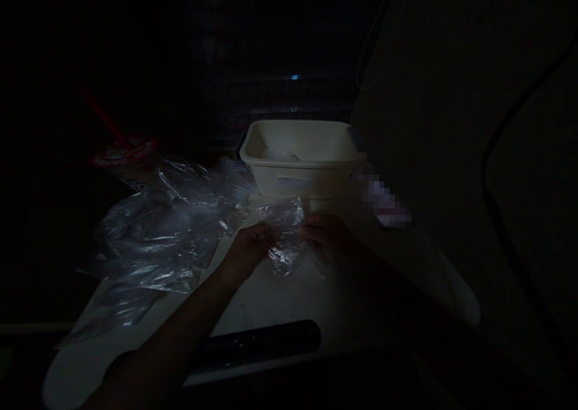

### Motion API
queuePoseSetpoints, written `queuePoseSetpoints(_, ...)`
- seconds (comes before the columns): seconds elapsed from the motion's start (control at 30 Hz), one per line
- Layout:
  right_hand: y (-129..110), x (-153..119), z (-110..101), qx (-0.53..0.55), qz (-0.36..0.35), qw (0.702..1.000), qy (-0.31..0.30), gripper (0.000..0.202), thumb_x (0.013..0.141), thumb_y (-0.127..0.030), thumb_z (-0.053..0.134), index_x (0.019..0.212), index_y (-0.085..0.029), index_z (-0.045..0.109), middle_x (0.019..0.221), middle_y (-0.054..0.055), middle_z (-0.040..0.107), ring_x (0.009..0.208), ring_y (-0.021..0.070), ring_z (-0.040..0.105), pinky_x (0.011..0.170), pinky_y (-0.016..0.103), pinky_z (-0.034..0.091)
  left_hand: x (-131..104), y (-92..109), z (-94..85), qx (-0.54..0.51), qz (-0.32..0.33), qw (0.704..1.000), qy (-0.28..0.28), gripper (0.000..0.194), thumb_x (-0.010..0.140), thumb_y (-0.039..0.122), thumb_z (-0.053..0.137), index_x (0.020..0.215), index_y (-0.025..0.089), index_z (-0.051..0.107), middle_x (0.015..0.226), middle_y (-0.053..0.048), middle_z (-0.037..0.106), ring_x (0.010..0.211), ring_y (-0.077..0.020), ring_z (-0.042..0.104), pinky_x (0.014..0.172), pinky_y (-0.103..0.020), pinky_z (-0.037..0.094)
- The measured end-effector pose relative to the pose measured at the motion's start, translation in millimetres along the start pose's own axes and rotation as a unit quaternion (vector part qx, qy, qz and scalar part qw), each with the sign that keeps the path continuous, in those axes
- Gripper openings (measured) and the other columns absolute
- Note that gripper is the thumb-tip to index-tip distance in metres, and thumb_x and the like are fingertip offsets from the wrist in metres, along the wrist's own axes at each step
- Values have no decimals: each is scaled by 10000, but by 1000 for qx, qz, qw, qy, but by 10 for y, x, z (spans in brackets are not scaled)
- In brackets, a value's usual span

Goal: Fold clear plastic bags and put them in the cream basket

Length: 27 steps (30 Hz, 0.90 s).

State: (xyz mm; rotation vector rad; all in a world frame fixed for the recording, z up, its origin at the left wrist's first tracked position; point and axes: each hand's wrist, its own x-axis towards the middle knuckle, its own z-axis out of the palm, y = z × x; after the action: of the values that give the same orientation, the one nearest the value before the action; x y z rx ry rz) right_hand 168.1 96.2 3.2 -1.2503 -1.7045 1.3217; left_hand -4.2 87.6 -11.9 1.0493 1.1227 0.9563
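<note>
In dim light, my left hand (pixel 253 244) and my right hand (pixel 326 232) hold a small clear plastic bag (pixel 285 241) between them, above a pale table (pixel 266 304). The fingers of each hand are closed on opposite sides of the bag. Its film is crinkled and shiny; whether anything lies inside, I cannot make out. Just beyond my hands stands a cream plastic basin (pixel 307 172) with a label on its front. A large heap of clear plastic bags (pixel 153 235) spreads to the left of my left hand.
A lidded cup (pixel 124 157) with a red straw stands behind the heap at left. A long dark object (pixel 262 344) lies along the near table edge. Right of the basin lies a blurred-out item (pixel 383 202). A dark cable (pixel 487 181) hangs at far right.
</note>
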Motion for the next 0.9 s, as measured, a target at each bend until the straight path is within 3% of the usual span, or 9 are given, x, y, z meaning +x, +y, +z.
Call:
queuePoseSetpoints(0.23,70,28,2,0,-15,999,-33,221,700,-260,428,511,-148,450,422,-54,444,389,52,406,409,170,305,52,-89,-71,1,22,1000,-16,138,634,269,588,582,143,571,489,51,534,412,-45,442,420,-157,312)
queuePoseSetpoints(0.47,109,39,42,25,-8,1000,-3,243,705,-250,428,489,-144,459,408,-54,430,381,48,398,396,164,296,28,-34,-10,-12,45,998,-45,174,611,238,602,764,155,605,619,22,596,572,-113,542,623,-247,406)
queuePoseSetpoints(0.7,88,21,43,5,-18,1000,-3,210,700,-221,434,508,-146,471,417,-51,462,406,52,433,421,164,315,34,-60,-48,10,56,998,-19,96,611,225,594,559,144,592,489,45,538,452,-69,468,484,-184,357)
queuePoseSetpoints(0.8,72,20,54,27,3,1000,4,207,680,-232,439,495,-146,473,409,-48,465,396,56,438,415,170,322,21,-53,-37,4,60,998,-15,119,609,259,585,554,154,592,453,53,517,433,-73,465,484,-195,367)
queuePoseSetpoints(0.9,81,29,73,61,38,997,23,144,644,-222,445,602,-136,552,416,-52,473,382,63,441,400,180,330,15,-42,-31,2,65,998,-8,111,575,253,596,607,150,621,523,18,573,475,-101,503,490,-215,380)
